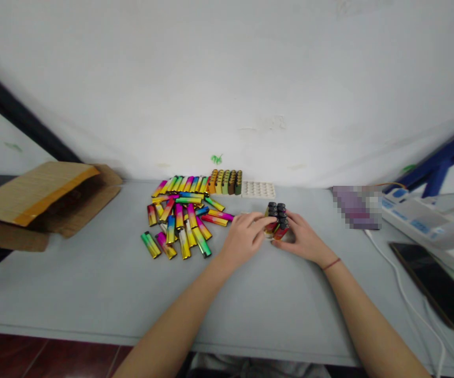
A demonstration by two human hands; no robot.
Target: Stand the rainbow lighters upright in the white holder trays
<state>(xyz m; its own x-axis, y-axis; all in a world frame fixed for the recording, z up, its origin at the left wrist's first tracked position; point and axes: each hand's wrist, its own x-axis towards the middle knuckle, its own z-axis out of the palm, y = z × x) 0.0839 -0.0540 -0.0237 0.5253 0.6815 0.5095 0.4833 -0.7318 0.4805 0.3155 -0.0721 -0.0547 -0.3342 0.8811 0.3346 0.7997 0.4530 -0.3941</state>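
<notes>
Black-topped tubes bunched in front of the white grid tray
Left hand and right hand clasp them from either side, apparently to stop them toppling apart

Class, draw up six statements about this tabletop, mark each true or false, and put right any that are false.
1. The left hand and right hand are both at the upright dark-topped pieces. True.
2. The cardboard box is at the right end of the table. False: it is at the left end.
3. The white tray lies beside the standing block of orange, green and brown pieces. True.
4. The red wristband is on the left wrist. False: it is on the right wrist.
5. The loose shiny pieces lie to the left of the left hand. True.
6. The black phone lies between the hands. False: it lies right of the right hand.
</notes>
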